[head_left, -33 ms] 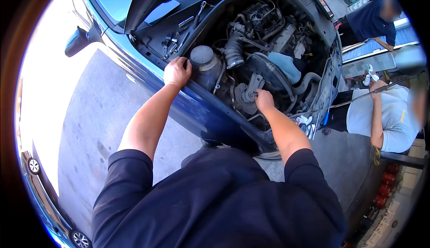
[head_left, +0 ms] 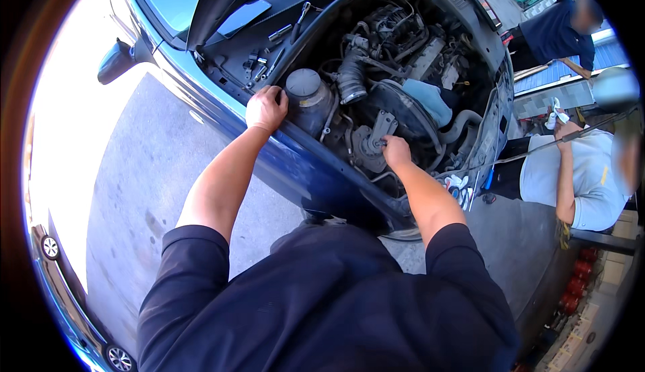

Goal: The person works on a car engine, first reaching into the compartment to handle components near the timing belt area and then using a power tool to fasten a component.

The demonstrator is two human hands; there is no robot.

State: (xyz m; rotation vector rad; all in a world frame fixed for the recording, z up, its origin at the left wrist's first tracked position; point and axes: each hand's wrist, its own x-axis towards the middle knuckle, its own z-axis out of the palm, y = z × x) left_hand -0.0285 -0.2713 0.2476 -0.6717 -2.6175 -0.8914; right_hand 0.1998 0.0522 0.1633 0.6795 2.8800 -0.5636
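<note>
My left hand (head_left: 267,108) is braced on the blue car's fender (head_left: 243,111), its fingers curled over the inner edge beside a round black-capped reservoir (head_left: 304,83). Inside the engine bay, my right hand (head_left: 396,152) is closed, thumb and fingertips pinching what looks like a small bolt (head_left: 381,143). That piece sits against a grey metal mount bracket (head_left: 371,140), low on the near side of the engine. A ribbed intake hose (head_left: 352,80) with an open end lies just beyond. Part of the fingertips is hidden behind the hand.
Sockets and a ratchet (head_left: 300,23) lie on the cowl beneath the raised hood. A light blue cloth (head_left: 428,100) covers part of the engine. White gloves (head_left: 459,189) rest at the car's front. Two people stand to the right; a long rod (head_left: 537,147) crosses before one.
</note>
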